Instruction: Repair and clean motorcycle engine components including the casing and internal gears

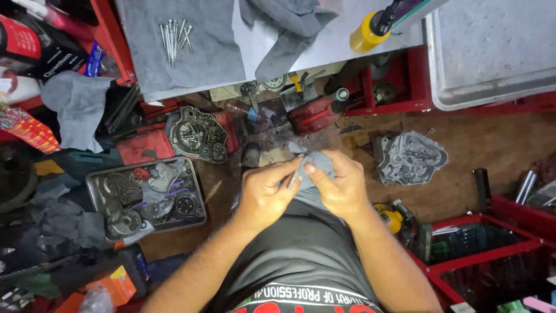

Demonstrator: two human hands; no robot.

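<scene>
A long bolt [293, 175], thin and silvery, sits pinched between both hands just in front of the person's waist, wrapped partly in a grey rag [315, 168]. Starting from the far left, a metal tray [95, 191] of greasy gears and clutch parts rests on the floor, and just beyond it a dark engine cover [197, 134] lies open side up among red tool boxes. Above that, on a grey cloth [191, 64] spread over the bench, a small bunch of similar bolts [174, 37] lies together, looking already clean. Then the left hand [263, 194], its thumb and fingers closed on the lower end of the bolt, and the right hand [341, 185] touching it, clamped around the rag and the upper end. To do this wiping well, I would say the left hand should keep the shank from turning while the right draws the cloth along the threads, twisting so grime lifts out of the grooves and not only off the crests. Further right a pale grey crankcase cover [412, 157] lies flat on the wooden floor, well apart from the hands, and a red tray [492, 255] holds tools at the edge.
</scene>
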